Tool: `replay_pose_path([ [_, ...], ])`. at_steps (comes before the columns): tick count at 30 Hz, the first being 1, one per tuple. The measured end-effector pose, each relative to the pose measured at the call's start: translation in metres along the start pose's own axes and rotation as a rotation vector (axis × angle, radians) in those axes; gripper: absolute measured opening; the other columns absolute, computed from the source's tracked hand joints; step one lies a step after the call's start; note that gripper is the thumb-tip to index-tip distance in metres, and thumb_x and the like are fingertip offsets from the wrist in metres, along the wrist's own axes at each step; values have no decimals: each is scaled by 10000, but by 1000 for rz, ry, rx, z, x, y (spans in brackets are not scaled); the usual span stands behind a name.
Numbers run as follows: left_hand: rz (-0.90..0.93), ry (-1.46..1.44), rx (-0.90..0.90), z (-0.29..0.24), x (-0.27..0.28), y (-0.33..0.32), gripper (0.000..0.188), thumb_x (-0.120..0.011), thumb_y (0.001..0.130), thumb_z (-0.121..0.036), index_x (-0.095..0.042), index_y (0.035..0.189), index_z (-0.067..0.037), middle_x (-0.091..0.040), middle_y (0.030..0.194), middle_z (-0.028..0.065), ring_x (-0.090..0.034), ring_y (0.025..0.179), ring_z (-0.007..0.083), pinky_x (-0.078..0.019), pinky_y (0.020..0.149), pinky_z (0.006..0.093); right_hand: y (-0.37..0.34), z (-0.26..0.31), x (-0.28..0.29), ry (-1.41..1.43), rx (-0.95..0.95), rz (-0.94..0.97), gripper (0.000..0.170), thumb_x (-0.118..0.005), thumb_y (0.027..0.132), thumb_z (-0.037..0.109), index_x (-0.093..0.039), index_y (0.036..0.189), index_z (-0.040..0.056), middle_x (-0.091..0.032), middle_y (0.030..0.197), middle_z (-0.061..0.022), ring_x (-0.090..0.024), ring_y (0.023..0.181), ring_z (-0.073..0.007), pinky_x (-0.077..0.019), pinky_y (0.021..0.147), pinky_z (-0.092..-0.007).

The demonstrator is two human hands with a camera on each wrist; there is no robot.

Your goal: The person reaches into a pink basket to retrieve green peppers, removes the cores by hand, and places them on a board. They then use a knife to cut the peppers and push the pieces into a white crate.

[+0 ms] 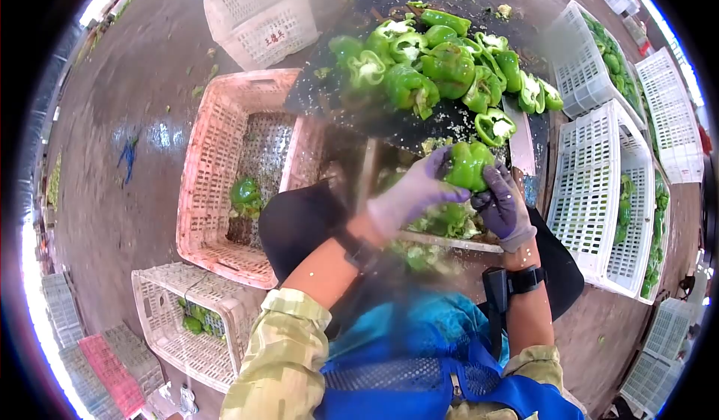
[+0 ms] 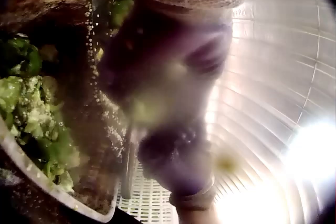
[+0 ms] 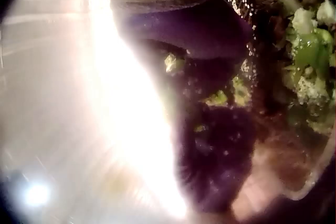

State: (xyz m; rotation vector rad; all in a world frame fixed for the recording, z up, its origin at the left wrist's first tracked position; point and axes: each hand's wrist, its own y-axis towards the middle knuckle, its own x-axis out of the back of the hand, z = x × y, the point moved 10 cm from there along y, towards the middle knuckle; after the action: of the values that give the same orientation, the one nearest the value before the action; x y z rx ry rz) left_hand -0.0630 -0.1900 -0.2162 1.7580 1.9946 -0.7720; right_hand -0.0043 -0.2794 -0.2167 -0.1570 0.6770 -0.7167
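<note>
A whole-looking green pepper [image 1: 469, 166] is held between both gloved hands above a bin of green scraps [image 1: 454, 221]. My left hand [image 1: 416, 190] grips its left side with fingers and thumb. On its right side, my right hand [image 1: 505, 204] curls its fingers round the pepper. Cut and whole peppers [image 1: 449, 70] lie piled on the dark board [image 1: 337, 94] just beyond. In the left wrist view the glove [image 2: 168, 71] is blurred; in the right wrist view the dark glove [image 3: 215, 150] hides most of the pepper.
A pinkish crate [image 1: 211, 173] with a few peppers stands left of the knees, a white crate [image 1: 187, 281] below it. White crates [image 1: 588, 188] holding green peppers stand at the right. Another white crate [image 1: 262, 27] sits at the upper left.
</note>
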Motion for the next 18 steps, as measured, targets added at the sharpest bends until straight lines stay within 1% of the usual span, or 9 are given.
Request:
replay_pose_path([
  [1,16,-58,56,2,-4,-2,707,-631,779,12,-283,1392,-36,-465,1288,97,-496,1148,192,-453,914,305,0,-5,6,73,-15,7,317,-541,934,171,-485,1240,107,-556,908,47,-376,577,0,-338,534,-146],
  [2,-43,-153,163,14,0,0,658,-643,818,-62,-306,1383,-44,-492,1266,84,-520,1121,178,-466,903,318,-3,-3,5,105,-17,1,310,-546,932,177,-487,1229,109,-548,895,54,-359,564,2,-329,530,-143],
  [6,17,-315,200,10,-8,1,596,-651,831,-112,-362,1348,-46,-526,1215,62,-549,1073,169,-486,880,306,-8,-7,4,85,-42,33,317,-583,911,188,-487,1203,111,-523,859,69,-335,539,2,-309,521,-137],
  [9,88,-129,140,9,-6,2,565,-648,838,-137,-386,1329,-38,-536,1184,60,-551,1061,169,-486,873,292,-10,-14,14,51,-103,30,347,-618,887,183,-481,1196,106,-525,860,61,-341,536,-4,-319,515,-144],
  [10,48,-13,152,11,-1,1,547,-662,831,-147,-416,1303,-23,-548,1151,61,-556,1040,165,-485,863,288,-12,-14,17,15,-132,16,330,-630,874,160,-491,1165,91,-526,852,50,-353,546,-5,-325,501,-153],
  [13,84,-171,273,11,-11,-9,548,-680,816,-136,-432,1289,-11,-556,1124,67,-565,1011,159,-490,842,286,-17,-6,16,-116,-164,37,375,-672,823,102,-496,1150,52,-547,885,16,-464,607,-21,-363,501,-161],
  [14,111,-172,284,8,-18,-11,543,-691,809,-142,-449,1277,-11,-574,1081,57,-585,962,152,-501,808,277,-17,-5,16,-171,-158,-6,372,-699,800,100,-499,1110,48,-553,860,10,-500,609,-28,-371,468,-166],
  [17,33,14,200,15,1,-1,518,-687,815,-146,-467,1262,-3,-587,1047,51,-599,920,152,-510,777,268,-15,-5,25,-290,-155,-21,373,-715,790,113,-509,1093,45,-561,835,12,-489,589,-28,-371,473,-164],
  [18,8,12,194,17,4,1,480,-683,817,-135,-488,1233,3,-595,1027,50,-602,906,150,-511,768,265,-16,-3,24,-316,-145,-46,343,-712,797,128,-518,1066,40,-565,812,12,-483,568,-30,-373,470,-167],
])
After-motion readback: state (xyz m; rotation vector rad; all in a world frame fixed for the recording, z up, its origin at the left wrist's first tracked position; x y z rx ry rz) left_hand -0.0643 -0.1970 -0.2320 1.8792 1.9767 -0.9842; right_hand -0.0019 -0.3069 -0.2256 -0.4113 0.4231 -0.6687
